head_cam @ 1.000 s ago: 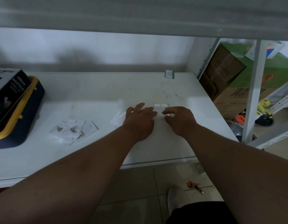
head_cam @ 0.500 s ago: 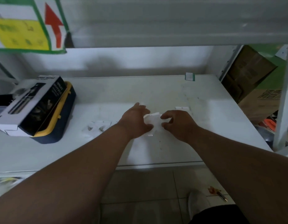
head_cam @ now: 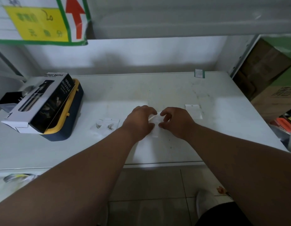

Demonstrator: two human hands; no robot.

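Both hands meet over the middle of the white shelf (head_cam: 157, 88). Between them is a small clear plastic bag (head_cam: 156, 126), lifted slightly off the surface. My left hand (head_cam: 140, 121) grips its left side with curled fingers, and my right hand (head_cam: 175, 121) pinches its right side between thumb and fingers. What the bag holds is hidden by the hands. Another flat clear bag (head_cam: 193, 110) lies just right of my right hand. Two small bags with metal parts (head_cam: 106, 125) lie left of my left hand.
A black and white spray bottle box (head_cam: 42, 101) rests on a navy and yellow case (head_cam: 71, 121) at the left. A small green-edged label (head_cam: 199, 73) sits at the shelf's back. Cardboard boxes (head_cam: 270, 82) stand beyond the right post. A yellow sign (head_cam: 37, 22) hangs above.
The view has swung left and up. The hands drew closer together and raised the small bag; the flat bag that lay between them now lies to the right.
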